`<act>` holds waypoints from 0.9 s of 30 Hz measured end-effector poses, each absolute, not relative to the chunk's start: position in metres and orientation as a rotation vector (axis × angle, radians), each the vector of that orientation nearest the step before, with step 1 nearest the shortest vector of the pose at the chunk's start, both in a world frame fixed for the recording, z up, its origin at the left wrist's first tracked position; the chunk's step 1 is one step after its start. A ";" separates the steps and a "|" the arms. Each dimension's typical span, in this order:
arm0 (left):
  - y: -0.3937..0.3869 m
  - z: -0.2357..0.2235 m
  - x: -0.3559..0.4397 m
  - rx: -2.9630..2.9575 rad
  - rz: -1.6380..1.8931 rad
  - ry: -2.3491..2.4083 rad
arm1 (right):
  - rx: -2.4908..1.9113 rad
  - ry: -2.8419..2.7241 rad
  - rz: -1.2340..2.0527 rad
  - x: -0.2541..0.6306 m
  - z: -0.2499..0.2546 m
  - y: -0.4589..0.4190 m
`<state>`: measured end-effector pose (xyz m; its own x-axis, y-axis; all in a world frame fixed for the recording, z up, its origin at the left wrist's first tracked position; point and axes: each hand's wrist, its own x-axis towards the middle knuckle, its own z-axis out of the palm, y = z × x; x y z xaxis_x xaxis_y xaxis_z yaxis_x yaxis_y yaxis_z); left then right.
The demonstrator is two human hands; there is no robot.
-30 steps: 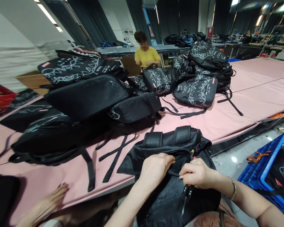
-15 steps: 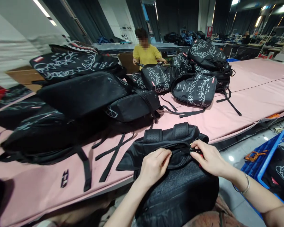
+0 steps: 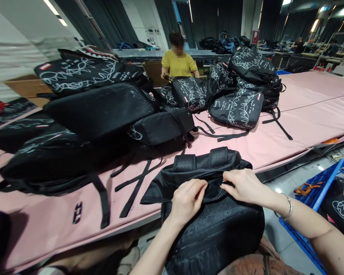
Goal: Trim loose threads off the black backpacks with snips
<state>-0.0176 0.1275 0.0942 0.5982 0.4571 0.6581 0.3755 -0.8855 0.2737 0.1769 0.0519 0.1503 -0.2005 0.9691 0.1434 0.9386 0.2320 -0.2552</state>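
A black backpack (image 3: 212, 229) with a mesh panel lies on my lap, its upper part resting against the table edge. Two padded, perforated patches (image 3: 185, 163) show near its top. My left hand (image 3: 187, 198) pinches the near edge of an open pocket slit in the backpack. At the slit's right part, my right hand (image 3: 240, 185) is closed in a pinch on a small zipper pull, mostly hidden by the fingers. A tiny glint shows at its fingertips. The two hands are a short way apart, with the dark pocket opening between them.
Black backpacks with white line drawings (image 3: 236, 109) are heaped across the pink-covered table (image 3: 306, 99). Loose straps trail over it, and a small black part (image 3: 77, 212) lies at left. At right stands a blue crate (image 3: 312, 202) holding bags. A person in yellow (image 3: 179, 63) works opposite.
My right hand has moved left along the pocket opening, closer to my left hand, which stays where it was. The person opposite has shifted slightly.
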 end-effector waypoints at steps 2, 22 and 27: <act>0.127 0.094 -0.017 2.705 1.173 0.714 | -1.815 -2.275 0.160 0.175 0.156 0.053; 0.118 0.093 -0.022 2.100 1.567 0.768 | -1.457 -1.636 0.551 0.199 0.127 0.049; 0.127 0.069 -0.028 2.243 1.634 0.993 | -1.429 -1.241 0.526 0.249 0.070 0.047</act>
<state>-0.0280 0.1274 0.0685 0.1663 0.6151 0.7707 0.4006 -0.7563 0.5172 0.2488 0.0469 0.0699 0.3490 0.8830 0.3140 0.3887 0.1685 -0.9058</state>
